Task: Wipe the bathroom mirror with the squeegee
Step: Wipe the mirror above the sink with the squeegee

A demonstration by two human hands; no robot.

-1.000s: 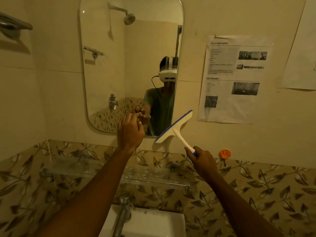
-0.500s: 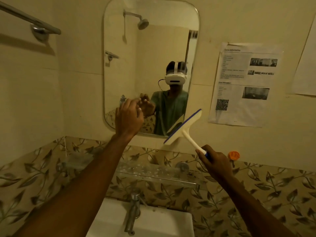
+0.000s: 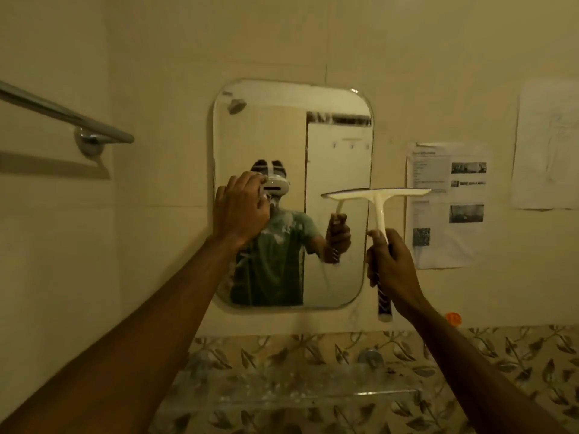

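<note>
While the squeegee (image 3: 380, 214) is held upright with its blade level, it sits at about 3 o'clock of the mirror (image 3: 332, 158), the blade spanning the glass's right edge and overhanging the wall. Whether the rubber touches the glass cannot be told from this angle.

Right hand (image 3: 391, 261): fingers wrapped tight round the handle, low on the white stem, with the striped end sticking out below the fist. Judgement: a low grip gives leverage to press the blade flat and draw it down or across.

Left hand (image 3: 239, 208): at 9 o'clock of the mirror, over its left edge, fingers curled in toward the glass. It appears to rest on or rub the surface; whether it holds anything cannot be told. White foamy smears show on the glass just beside and below it, so this patch looks not yet wiped.

Step in hand, as judged: blade being lined up for a pass; most of the wiping remains.

Surroundings: towel rail (image 3: 62, 115) at 9 o'clock, well apart; printed notice (image 3: 448, 205) on the wall just beside the blade's right tip; clear shelf (image 3: 297, 389) at 6 o'clock. Risk: the overhanging blade end could catch the paper.
</note>
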